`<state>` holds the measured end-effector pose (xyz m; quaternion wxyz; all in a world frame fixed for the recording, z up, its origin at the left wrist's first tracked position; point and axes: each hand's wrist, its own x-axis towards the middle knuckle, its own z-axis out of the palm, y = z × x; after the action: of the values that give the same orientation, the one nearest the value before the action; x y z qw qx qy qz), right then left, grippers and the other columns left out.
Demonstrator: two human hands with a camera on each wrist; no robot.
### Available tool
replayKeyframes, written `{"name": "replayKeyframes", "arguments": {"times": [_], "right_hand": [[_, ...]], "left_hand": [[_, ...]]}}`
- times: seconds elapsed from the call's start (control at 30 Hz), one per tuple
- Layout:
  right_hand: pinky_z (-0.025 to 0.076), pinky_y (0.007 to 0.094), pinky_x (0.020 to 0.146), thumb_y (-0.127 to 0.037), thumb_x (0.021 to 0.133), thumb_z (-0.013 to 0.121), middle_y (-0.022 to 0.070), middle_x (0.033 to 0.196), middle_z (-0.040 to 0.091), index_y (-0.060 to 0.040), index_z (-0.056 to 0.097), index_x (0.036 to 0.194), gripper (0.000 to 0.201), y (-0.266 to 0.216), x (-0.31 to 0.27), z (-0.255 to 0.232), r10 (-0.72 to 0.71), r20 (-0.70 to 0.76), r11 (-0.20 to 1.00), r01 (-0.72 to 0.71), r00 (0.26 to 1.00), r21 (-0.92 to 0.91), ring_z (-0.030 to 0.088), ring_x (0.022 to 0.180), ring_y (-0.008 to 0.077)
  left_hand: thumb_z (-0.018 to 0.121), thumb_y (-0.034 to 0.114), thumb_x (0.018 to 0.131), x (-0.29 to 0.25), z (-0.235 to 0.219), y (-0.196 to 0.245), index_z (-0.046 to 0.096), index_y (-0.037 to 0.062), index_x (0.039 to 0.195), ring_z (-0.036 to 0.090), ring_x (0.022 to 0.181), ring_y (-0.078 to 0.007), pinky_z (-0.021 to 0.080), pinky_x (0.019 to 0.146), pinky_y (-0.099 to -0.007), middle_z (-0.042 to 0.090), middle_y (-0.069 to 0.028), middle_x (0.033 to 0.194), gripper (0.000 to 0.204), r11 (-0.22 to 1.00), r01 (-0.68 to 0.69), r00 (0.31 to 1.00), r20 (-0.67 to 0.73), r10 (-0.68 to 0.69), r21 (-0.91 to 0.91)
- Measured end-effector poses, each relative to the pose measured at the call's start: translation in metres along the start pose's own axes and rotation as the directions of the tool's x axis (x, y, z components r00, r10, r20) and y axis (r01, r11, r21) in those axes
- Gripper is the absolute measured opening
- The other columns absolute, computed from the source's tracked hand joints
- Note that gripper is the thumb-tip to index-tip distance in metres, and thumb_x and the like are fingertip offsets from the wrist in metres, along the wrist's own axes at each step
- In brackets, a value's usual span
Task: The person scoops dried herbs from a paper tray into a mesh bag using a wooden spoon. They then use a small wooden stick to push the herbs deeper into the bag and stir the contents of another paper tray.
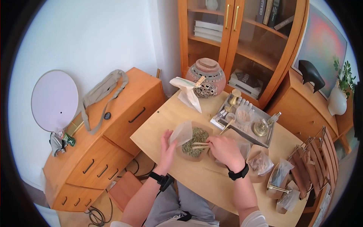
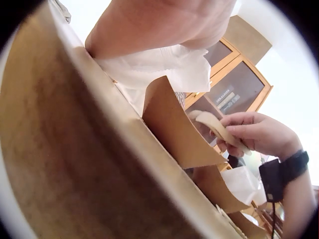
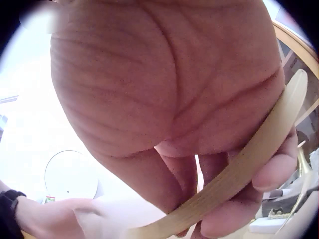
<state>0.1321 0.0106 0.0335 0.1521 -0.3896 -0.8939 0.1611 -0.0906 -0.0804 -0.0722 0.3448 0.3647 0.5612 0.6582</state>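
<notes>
My right hand point(image 1: 227, 151) grips pale wooden tongs point(image 1: 200, 145), whose tips reach over dried green herbs point(image 1: 197, 138) in a brown paper box. In the right wrist view the curved tongs point(image 3: 224, 184) lie across the fingers of the right hand point(image 3: 174, 99). At the left of the box my left hand point(image 1: 166, 151) touches a translucent paper liner point(image 1: 182, 132). The left wrist view shows the box wall point(image 2: 174, 129) beside white paper point(image 2: 164, 67), the left hand point(image 2: 159, 25) above it, and the right hand point(image 2: 261, 134) pinching the tongs.
A grey tray point(image 1: 249, 132) with small vessels stands behind the boxes. Further paper boxes with clear bags point(image 1: 261, 163) line the right side, near a brown slatted rack point(image 1: 314, 162). A patterned clay pot point(image 1: 207, 77) and a clipped white bag point(image 1: 189, 94) stand at the back.
</notes>
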Motion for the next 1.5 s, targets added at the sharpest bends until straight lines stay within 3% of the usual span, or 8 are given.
{"name": "replayKeyframes", "arguments": {"times": [0.4,0.5,0.6,0.67,0.83,1.07,1.27,1.5], "right_hand": [[0.057,0.0457,0.078,-0.021,0.09,0.07,0.0117,0.099,0.07,-0.0066,0.073,0.098,0.017,-0.007,-0.003,0.016,-0.024,0.043,0.988,0.03,0.999,-0.151,0.071,0.09,0.0344],[0.058,0.0457,0.073,-0.022,0.09,0.07,0.0127,0.091,0.072,-0.0068,0.074,0.093,0.016,-0.003,-0.002,0.016,-0.057,-0.017,0.985,0.054,0.998,-0.162,0.072,0.084,0.0348],[0.058,0.0453,0.066,-0.024,0.09,0.071,0.0133,0.079,0.072,-0.0069,0.075,0.086,0.018,0.002,0.005,0.013,0.048,-0.031,0.953,-0.055,0.998,-0.297,0.072,0.075,0.0351],[0.057,0.0445,0.061,-0.026,0.09,0.071,0.0147,0.07,0.071,-0.0073,0.076,0.077,0.023,0.01,0.011,0.023,0.073,-0.243,0.932,-0.153,0.967,-0.33,0.072,0.067,0.0359],[0.057,0.0444,0.061,-0.026,0.09,0.072,0.0177,0.072,0.071,-0.0055,0.074,0.072,0.028,0.009,0.015,0.039,0.101,-0.204,0.917,-0.17,0.974,-0.361,0.072,0.067,0.0365],[0.057,0.0453,0.063,-0.026,0.09,0.071,0.0167,0.072,0.071,-0.0051,0.075,0.075,0.026,-0.005,0.013,0.037,0.051,-0.109,0.94,-0.084,0.993,-0.33,0.072,0.069,0.0366],[0.057,0.0458,0.064,-0.023,0.089,0.072,0.0164,0.073,0.07,-0.006,0.075,0.079,0.02,-0.004,0.013,0.042,-0.04,-0.128,0.952,-0.001,0.991,-0.308,0.072,0.071,0.0364],[0.057,0.0453,0.068,-0.024,0.089,0.073,0.015,0.075,0.071,-0.0085,0.076,0.082,0.017,0.002,0.016,0.035,-0.012,-0.081,0.946,-0.015,0.997,-0.324,0.073,0.077,0.0354]], "left_hand": [[0.059,0.011,0.102,0.001,0.008,-0.018,0.033,0.0019,0.155,0.041,0.145,-0.0301,0.033,0.121,-0.0403,0.045,-0.0202,0.152,0.06,0.991,-0.11,0.989,-0.09,0.117,0.075],[0.059,0.011,0.102,0.002,0.009,-0.02,0.035,0.0016,0.154,0.044,0.143,-0.0304,0.034,0.12,-0.0405,0.047,-0.0204,0.15,0.059,0.982,-0.155,0.981,-0.097,0.166,0.107],[0.06,0.01,0.101,0.001,0.01,-0.02,0.035,0.0013,0.154,0.045,0.142,-0.0304,0.035,0.12,-0.0405,0.048,-0.0203,0.149,0.059,0.981,-0.158,0.98,-0.108,0.17,0.108],[0.06,0.01,0.101,0.002,0.011,-0.02,0.035,0.0013,0.154,0.045,0.142,-0.0303,0.035,0.12,-0.0404,0.048,-0.0201,0.149,0.059,0.985,-0.146,0.981,-0.114,0.157,0.097],[0.06,0.01,0.101,0.0,0.01,-0.019,0.036,0.0021,0.154,0.047,0.141,-0.0303,0.036,0.119,-0.0406,0.051,-0.0203,0.147,0.058,0.968,-0.213,0.968,-0.107,0.227,0.132],[0.061,0.011,0.1,0.004,0.011,-0.019,0.039,0.001,0.151,0.048,0.139,-0.0304,0.038,0.118,-0.041,0.053,-0.0197,0.146,0.056,0.972,-0.195,0.97,-0.124,0.211,0.132],[0.067,0.016,0.1,0.001,0.016,-0.018,0.043,0.0001,0.149,0.049,0.138,-0.0299,0.039,0.117,-0.0411,0.053,-0.0188,0.145,0.057,0.973,-0.156,0.968,-0.167,0.185,0.173],[0.069,0.019,0.1,0.005,0.013,-0.016,0.042,-0.0013,0.148,0.046,0.141,-0.0292,0.036,0.119,-0.0398,0.051,-0.0197,0.146,0.059,0.958,-0.14,0.966,-0.179,0.188,0.249]]}}
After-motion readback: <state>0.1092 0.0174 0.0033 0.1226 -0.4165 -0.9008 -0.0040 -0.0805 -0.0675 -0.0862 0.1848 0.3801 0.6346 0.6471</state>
